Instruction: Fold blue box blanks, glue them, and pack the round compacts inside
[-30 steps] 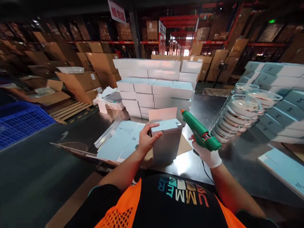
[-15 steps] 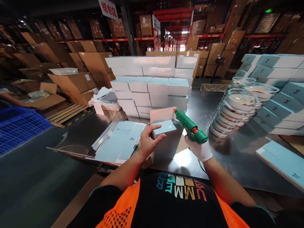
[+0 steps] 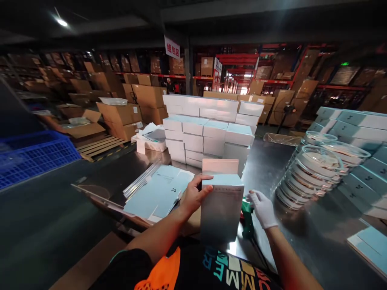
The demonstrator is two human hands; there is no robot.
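An upright box (image 3: 222, 213) with a grey front and pale blue top stands at the table's near edge. Its lid flap (image 3: 220, 165) is raised at the back. My bare left hand (image 3: 196, 195) grips the box's upper left corner, thumb in front. My right hand (image 3: 263, 208), in a white glove, is right of the box with its fingers apart, holding nothing. Just below and left of it, a green glue gun (image 3: 248, 217) rests beside the box, its nozzle end hidden behind the box.
Flat pale blue cartons (image 3: 160, 189) lie left of the box. White boxes (image 3: 193, 141) are stacked behind. On the right stand clear round containers (image 3: 302, 177) in stacks, with blue boxes (image 3: 363, 177) past them. A blue crate (image 3: 39, 157) sits at far left.
The glue gun went from my right hand at the flap down beside the box, and that hand let go. My left hand still holds the box; the view has tilted up.
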